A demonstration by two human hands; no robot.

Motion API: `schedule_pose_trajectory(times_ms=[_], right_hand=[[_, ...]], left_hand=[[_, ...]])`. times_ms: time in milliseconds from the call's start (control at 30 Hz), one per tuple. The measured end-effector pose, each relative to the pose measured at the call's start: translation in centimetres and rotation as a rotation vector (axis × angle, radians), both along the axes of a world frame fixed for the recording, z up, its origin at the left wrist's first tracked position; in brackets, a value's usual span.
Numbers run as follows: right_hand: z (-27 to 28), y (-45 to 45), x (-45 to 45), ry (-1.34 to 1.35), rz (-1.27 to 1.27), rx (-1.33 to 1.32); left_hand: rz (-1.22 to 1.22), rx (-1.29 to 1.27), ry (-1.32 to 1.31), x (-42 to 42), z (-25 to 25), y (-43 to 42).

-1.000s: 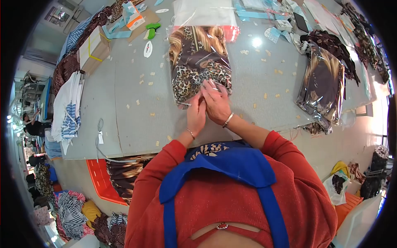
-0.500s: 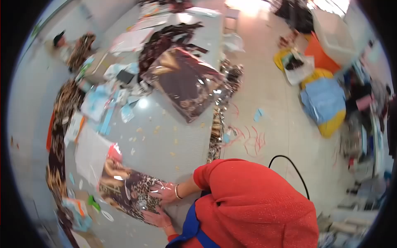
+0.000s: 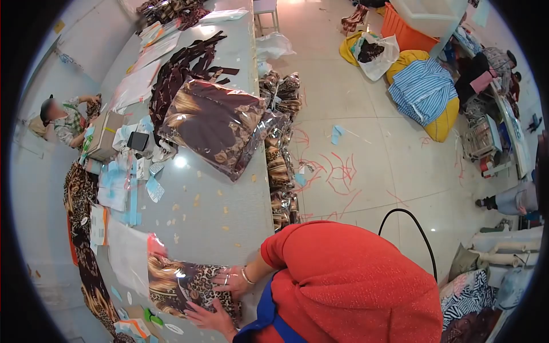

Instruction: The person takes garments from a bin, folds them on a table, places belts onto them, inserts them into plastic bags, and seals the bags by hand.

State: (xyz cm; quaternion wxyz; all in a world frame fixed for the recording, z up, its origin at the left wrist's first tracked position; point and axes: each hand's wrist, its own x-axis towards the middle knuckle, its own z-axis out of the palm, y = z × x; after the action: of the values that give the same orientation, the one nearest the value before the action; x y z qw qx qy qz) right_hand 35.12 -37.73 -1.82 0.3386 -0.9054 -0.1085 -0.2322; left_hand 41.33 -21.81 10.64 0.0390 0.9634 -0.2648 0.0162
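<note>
A folded leopard-print garment in a clear bag (image 3: 189, 286) lies at the lower left of the view, on the grey table (image 3: 223, 200). My right hand (image 3: 230, 280) rests on its near edge, palm down with the fingers spread. Lower down, my left hand (image 3: 210, 315) lies across the garment's lower side, its fingers also spread. Neither hand grips anything. White plastic bags (image 3: 128, 251) adjoin the garment's far end.
Bagged dark garments (image 3: 214, 126) are stacked up the table, beside dark fabric strips (image 3: 183, 74) and a black phone (image 3: 138, 141). A co-worker (image 3: 68, 120) stands across the table near a cardboard box (image 3: 107, 134). Bagged garments (image 3: 280, 160) line the table's side.
The view has swung round to the right, showing the floor and the stacked garments. My hands have moved apart and now lie flat on the bagged garment.
</note>
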Motion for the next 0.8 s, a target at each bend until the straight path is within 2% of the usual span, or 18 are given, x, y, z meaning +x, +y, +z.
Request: schedule_pose_trajectory(times_ms=[33, 67, 100, 200, 333, 400, 467, 500, 533, 600, 667, 733, 767, 800], right_hand=[[-1.3, 0.1, 0.4, -0.094, -0.009, -0.03], [-1.6, -0.4, 0.5, -0.071, 0.02, -0.061], [-1.8, -0.9, 0.4, -0.046, 0.05, -0.089], [-3.5, -0.9, -0.2, -0.033, 0.107, -0.116], [-1.1, -5.4, -5.1, 0.169, 0.432, -0.16], [-0.2, -7.8, -6.5, 0.066, 0.52, -0.138], [0.9, -10.8, -5.4, 0.542, 0.644, -0.149], [2.5, -11.6, -4.9, 0.683, 0.359, -0.025], [4.5, -12.3, -4.3, 0.816, 0.072, 0.098], [6.4, -13.8, -0.8, 0.687, -0.103, 0.396], [4.5, -11.9, 2.9, 0.575, -0.162, 0.495], [5.8, -9.6, 5.0, 0.743, -0.05, 0.486], [3.9, -7.5, 6.2, 0.624, -0.001, 0.507], [6.1, -6.7, 5.8, 0.692, 0.092, 0.625]], left_hand=[[0.11, 0.155, 0.026, -0.2, -1.3, -0.4], [0.228, 0.301, 0.053, -0.3, -3.4, -1.0], [0.205, 0.294, 0.1, 0.2, -6.0, 0.4], [0.188, 0.247, 0.047, -1.9, -6.7, 0.6], [0.1, 0.039, -0.133, -3.8, -9.7, 2.1], [0.203, 0.023, -0.129, -4.9, -8.9, 1.9], [0.312, 0.083, -0.12, -6.5, -8.3, 1.1], [0.408, 0.109, -0.003, -6.9, -8.1, 0.8], [0.414, 0.1, 0.005, -7.3, -8.0, 1.1], [0.453, 0.055, 0.006, -7.4, -8.6, 0.9], [0.463, 0.041, -0.038, -7.3, -9.9, 1.6], [0.449, 0.057, -0.064, -7.0, -10.0, 1.3], [0.48, 0.089, -0.022, -7.0, -9.2, 0.7], [0.494, 0.09, -0.032, -6.9, -9.1, -0.1]])
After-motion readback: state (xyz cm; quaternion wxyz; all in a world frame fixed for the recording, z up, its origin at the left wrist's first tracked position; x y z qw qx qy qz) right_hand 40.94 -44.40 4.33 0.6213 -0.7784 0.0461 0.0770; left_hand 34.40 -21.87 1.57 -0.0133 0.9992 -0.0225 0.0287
